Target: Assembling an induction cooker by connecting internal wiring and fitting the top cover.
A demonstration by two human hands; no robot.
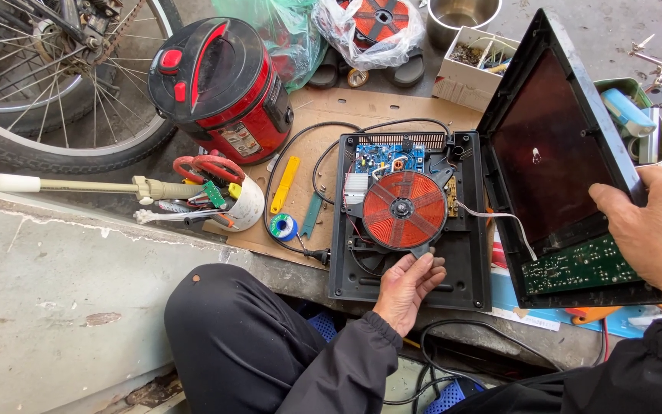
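Resting on the near part of the opened induction cooker base (469, 261), the left hand (406, 287) lay with its fingers loosely spread, their tips touching the lower edge of the round copper-red coil (404, 210); it gripped nothing. That coil sat in the middle of the black base, with a blue circuit board (387, 157) just behind it and a black power cord (293, 153) looping off to the side over a sheet of brown cardboard (331, 103). The right hand (649, 230) was closed around the outer edge of the cooker's top panel (545, 130), holding it tilted up on its side beside the base, its dark glass underside facing the camera. A green control board (576, 267) was fixed along the lower edge of that panel, and a white ribbon cable (499, 218) ran from it toward the coil. Further off stood a red and black rice cooker (224, 88), near a white cup (250, 203) stuffed with tools, a yellow-handled tool (285, 184) and a small spool of solder (283, 227). A bicycle wheel (55, 84) filled the far corner
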